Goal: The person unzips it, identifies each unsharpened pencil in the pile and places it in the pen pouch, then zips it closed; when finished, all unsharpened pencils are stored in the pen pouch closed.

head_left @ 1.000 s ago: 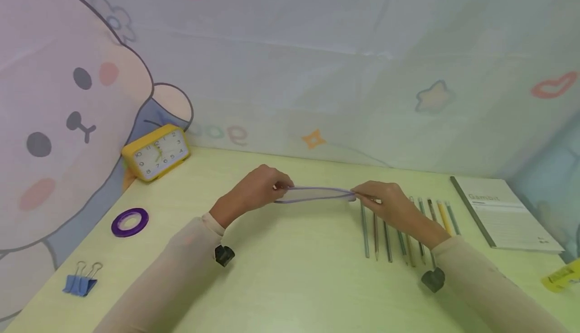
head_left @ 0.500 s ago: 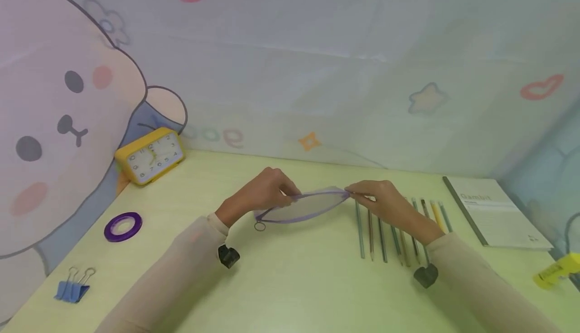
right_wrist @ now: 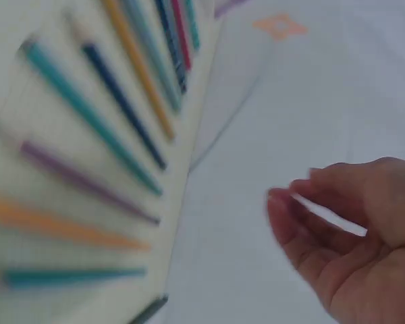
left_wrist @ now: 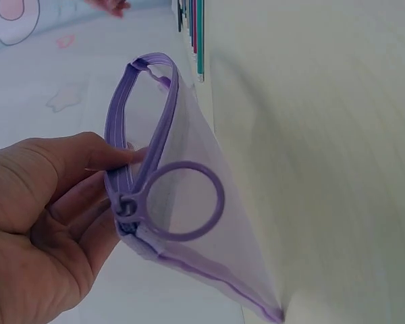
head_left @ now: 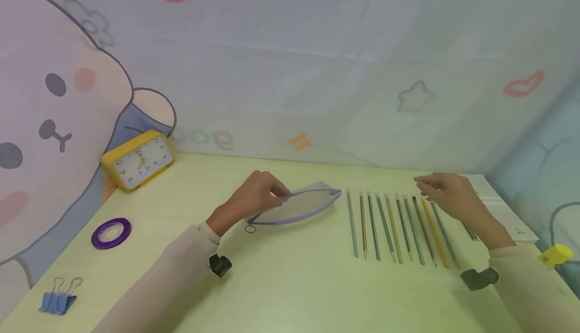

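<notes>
My left hand (head_left: 254,197) pinches the upper rim of a see-through pouch (left_wrist: 216,250) with purple zipper edging. In the left wrist view its mouth gapes, with the thumb at the rim and a purple pull ring (left_wrist: 221,202) hanging at the near end. The pouch's far end points right, toward a row of pencils (head_left: 394,227) lying side by side on the table. My right hand (head_left: 457,202) is in the air past the row's right end, fingers loosely bent and holding nothing. It partly hides a white notebook (head_left: 516,222).
Left on the table (head_left: 290,282) are a yellow alarm clock (head_left: 140,161), a purple roll of tape (head_left: 97,237) and a blue binder clip (head_left: 56,303). A yellow object (head_left: 556,255) sits at the right edge. A printed cloth (head_left: 272,71) hangs behind.
My right hand has let go of the pouch's right end and moved right, over the pencils. The left hand keeps its hold; the pouch mouth has widened and its ring end has come into sight.
</notes>
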Tool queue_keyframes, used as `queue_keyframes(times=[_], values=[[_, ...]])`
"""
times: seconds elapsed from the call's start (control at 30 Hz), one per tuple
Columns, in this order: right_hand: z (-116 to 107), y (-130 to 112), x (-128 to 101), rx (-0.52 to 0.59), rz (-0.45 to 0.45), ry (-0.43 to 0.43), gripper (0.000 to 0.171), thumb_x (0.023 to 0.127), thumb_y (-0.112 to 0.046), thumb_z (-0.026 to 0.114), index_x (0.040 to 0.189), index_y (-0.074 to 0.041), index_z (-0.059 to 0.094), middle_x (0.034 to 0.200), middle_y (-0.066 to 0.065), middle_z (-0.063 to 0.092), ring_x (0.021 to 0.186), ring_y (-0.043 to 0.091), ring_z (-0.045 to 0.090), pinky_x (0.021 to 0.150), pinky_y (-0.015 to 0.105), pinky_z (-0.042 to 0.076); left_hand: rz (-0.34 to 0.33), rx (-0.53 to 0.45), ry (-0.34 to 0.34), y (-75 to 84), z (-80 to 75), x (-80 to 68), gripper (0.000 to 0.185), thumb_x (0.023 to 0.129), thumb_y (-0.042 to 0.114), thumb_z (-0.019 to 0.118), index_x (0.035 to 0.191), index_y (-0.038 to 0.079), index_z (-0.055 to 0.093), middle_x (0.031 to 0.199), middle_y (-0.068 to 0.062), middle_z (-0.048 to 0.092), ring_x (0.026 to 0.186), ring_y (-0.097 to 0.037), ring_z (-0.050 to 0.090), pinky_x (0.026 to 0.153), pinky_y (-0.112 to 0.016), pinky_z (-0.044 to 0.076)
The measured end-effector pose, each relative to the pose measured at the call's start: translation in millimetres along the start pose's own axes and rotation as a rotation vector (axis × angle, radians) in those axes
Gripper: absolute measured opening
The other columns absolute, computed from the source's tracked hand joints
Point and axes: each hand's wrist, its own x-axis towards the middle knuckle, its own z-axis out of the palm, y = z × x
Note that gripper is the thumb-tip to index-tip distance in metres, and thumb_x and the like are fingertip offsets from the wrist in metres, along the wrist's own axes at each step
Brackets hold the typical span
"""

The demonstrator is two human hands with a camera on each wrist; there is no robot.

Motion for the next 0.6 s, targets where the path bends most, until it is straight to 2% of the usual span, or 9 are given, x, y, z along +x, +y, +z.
queue_keyframes(times=[0.03, 0.13, 0.2, 0.23, 0.3, 0.43, 0.47, 0.53, 0.6], values=[[-3, 8, -3, -0.037, 0.025, -0.043, 0.038, 0.104, -0.023, 0.056, 0.131, 0.004, 0.065, 0.113, 0.027, 0.073, 0.090, 0.038, 0.073, 0.073, 0.045, 0.059, -0.004, 0.000, 0.002, 0.8, 0.7, 0.2, 0.021, 0.089, 0.004, 0.071, 0.108, 0.006, 0.080, 0.104, -0.007, 0.079, 0.096, -0.021, 0.077, 0.083, -0.036, 0.060], [-3, 23, -13, -0.106, 0.072, -0.142, 0.036, 0.101, -0.017, 0.058, 0.124, 0.010, 0.066, 0.111, 0.031, 0.071, 0.085, 0.037, 0.073, 0.074, 0.053, 0.057, -0.020, 0.004, 0.003, 2.8, 2.3, -0.1, 0.022, 0.088, 0.004, 0.071, 0.109, 0.006, 0.079, 0.105, -0.007, 0.079, 0.097, -0.021, 0.076, 0.083, -0.036, 0.060], [1, 30, -17, -0.112, 0.087, -0.190, 0.034, 0.099, -0.012, 0.060, 0.120, 0.014, 0.066, 0.106, 0.032, 0.071, 0.076, 0.031, 0.073, 0.070, 0.049, 0.058, -0.027, 0.013, 0.004, 3.9, 2.7, -1.2, 0.023, 0.089, 0.004, 0.071, 0.110, 0.005, 0.079, 0.105, -0.008, 0.079, 0.097, -0.022, 0.076, 0.083, -0.036, 0.060], [4, 31, -19, -0.111, 0.095, -0.209, 0.030, 0.098, -0.010, 0.061, 0.112, 0.016, 0.068, 0.099, 0.031, 0.072, 0.070, 0.027, 0.071, 0.066, 0.046, 0.057, -0.030, 0.017, 0.006, 4.5, 2.9, -1.8, 0.023, 0.089, 0.005, 0.071, 0.110, 0.005, 0.079, 0.105, -0.008, 0.079, 0.097, -0.022, 0.076, 0.083, -0.037, 0.060], [10, 34, -21, -0.117, 0.084, -0.225, 0.029, 0.096, -0.008, 0.062, 0.108, 0.018, 0.068, 0.098, 0.032, 0.072, 0.069, 0.026, 0.071, 0.065, 0.043, 0.057, -0.032, 0.019, 0.012, 5.6, 3.1, -2.5, 0.022, 0.089, 0.005, 0.071, 0.110, 0.005, 0.079, 0.105, -0.008, 0.079, 0.097, -0.023, 0.076, 0.082, -0.037, 0.060], [22, 35, -22, -0.120, 0.062, -0.248, 0.022, 0.095, -0.005, 0.060, 0.075, 0.005, 0.064, 0.076, 0.017, 0.066, 0.054, 0.015, 0.051, 0.054, 0.030, 0.045, -0.028, 0.018, 0.025, 7.2, 4.1, -3.1, 0.022, 0.089, 0.005, 0.071, 0.109, 0.005, 0.079, 0.104, -0.009, 0.079, 0.096, -0.023, 0.076, 0.080, -0.035, 0.060], [24, 35, -22, -0.123, 0.049, -0.243, 0.022, 0.094, -0.004, 0.059, 0.074, 0.003, 0.065, 0.074, 0.013, 0.064, 0.053, 0.013, 0.048, 0.053, 0.027, 0.043, -0.027, 0.018, 0.026, 7.4, 4.4, -3.0, 0.022, 0.089, 0.005, 0.071, 0.109, 0.005, 0.079, 0.104, -0.009, 0.079, 0.096, -0.023, 0.076, 0.079, -0.035, 0.059], [28, 36, -22, -0.129, 0.029, -0.238, 0.030, 0.094, -0.002, 0.057, 0.065, -0.006, 0.054, 0.065, 0.002, 0.052, 0.050, 0.009, 0.033, 0.051, 0.023, 0.032, -0.024, 0.017, 0.026, 7.5, 5.1, -2.8, 0.022, 0.089, 0.006, 0.070, 0.109, 0.005, 0.079, 0.104, -0.008, 0.079, 0.096, -0.023, 0.076, 0.078, -0.034, 0.059], [31, 36, -24, -0.138, 0.016, -0.224, 0.034, 0.093, 0.000, 0.055, 0.061, -0.008, 0.051, 0.059, -0.002, 0.047, 0.049, 0.007, 0.031, 0.050, 0.021, 0.032, -0.021, 0.015, 0.025, 7.6, 5.4, -2.5, 0.022, 0.089, 0.006, 0.070, 0.109, 0.005, 0.079, 0.104, -0.008, 0.079, 0.096, -0.023, 0.076, 0.078, -0.034, 0.059]])
